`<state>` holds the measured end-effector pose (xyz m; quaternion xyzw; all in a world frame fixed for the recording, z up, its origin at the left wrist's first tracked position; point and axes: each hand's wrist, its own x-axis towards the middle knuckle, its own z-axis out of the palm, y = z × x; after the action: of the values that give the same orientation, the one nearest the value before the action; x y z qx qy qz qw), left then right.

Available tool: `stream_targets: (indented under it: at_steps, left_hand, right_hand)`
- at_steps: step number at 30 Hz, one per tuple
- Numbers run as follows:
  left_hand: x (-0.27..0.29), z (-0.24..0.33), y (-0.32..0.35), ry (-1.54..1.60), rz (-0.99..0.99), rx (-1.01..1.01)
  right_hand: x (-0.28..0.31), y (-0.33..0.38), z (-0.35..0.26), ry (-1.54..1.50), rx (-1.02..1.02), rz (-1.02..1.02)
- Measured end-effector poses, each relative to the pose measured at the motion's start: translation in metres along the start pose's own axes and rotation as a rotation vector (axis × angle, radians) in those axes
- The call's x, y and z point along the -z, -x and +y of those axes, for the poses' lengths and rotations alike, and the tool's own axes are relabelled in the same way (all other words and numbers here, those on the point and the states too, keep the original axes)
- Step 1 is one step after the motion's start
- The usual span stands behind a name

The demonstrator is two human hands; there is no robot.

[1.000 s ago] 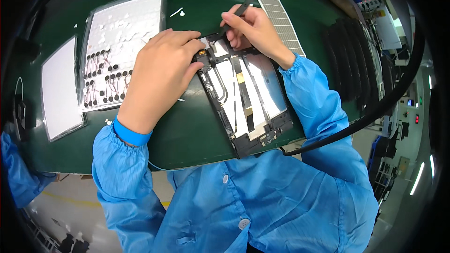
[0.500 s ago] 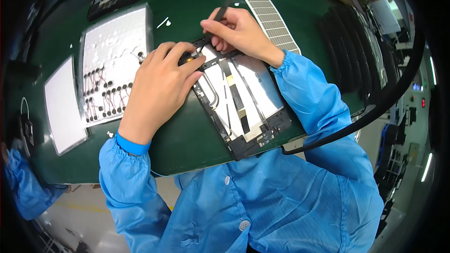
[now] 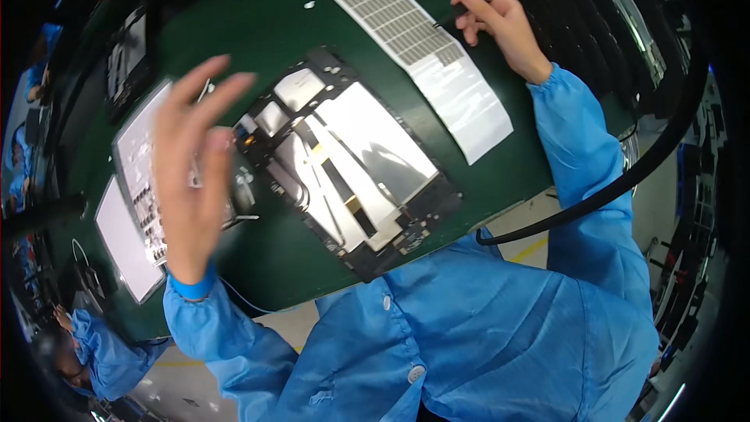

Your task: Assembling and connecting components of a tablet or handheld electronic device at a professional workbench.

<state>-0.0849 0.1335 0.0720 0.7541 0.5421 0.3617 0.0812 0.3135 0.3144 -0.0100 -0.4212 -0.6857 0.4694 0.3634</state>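
Note:
An opened tablet-like device (image 3: 351,129) lies on the green table in front of me, its silvery inside, dark frame and flat cables exposed. My left hand (image 3: 191,168) is raised off its left side, blurred, with fingers apart and nothing visible in them. Black tweezers (image 3: 451,16) are pinched in my right hand (image 3: 504,27). Their tips are at the right edge of a long sheet of small grey stickers (image 3: 383,12), to the right of the device. The sheet's near part is bare white backing.
Behind my left hand, a tray of small black wired parts (image 3: 144,203) is partly hidden. A white sheet (image 3: 125,242) lies beside it. Another device (image 3: 129,55) sits at the far left. Dark panels (image 3: 594,39) stand at right, near a thick black cable (image 3: 664,164).
Both hands have left the device's top edge. My left hand has lifted away to the left and opened. My right hand has carried the tweezers right to the sticker sheet. The view has shifted.

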Motion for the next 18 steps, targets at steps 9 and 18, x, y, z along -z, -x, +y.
stream_targets:
  at_steps: [9, 18]
  left_hand:
    - [-0.120, 0.051, -0.033, -0.193, -0.554, -0.262]
    - [-0.126, 0.053, -0.038, -0.191, -0.575, -0.254]
  right_hand:
    - [-0.022, 0.003, -0.012, -0.053, 0.039, -0.246]
    - [-0.012, 0.000, -0.005, 0.021, -0.043, -0.248]
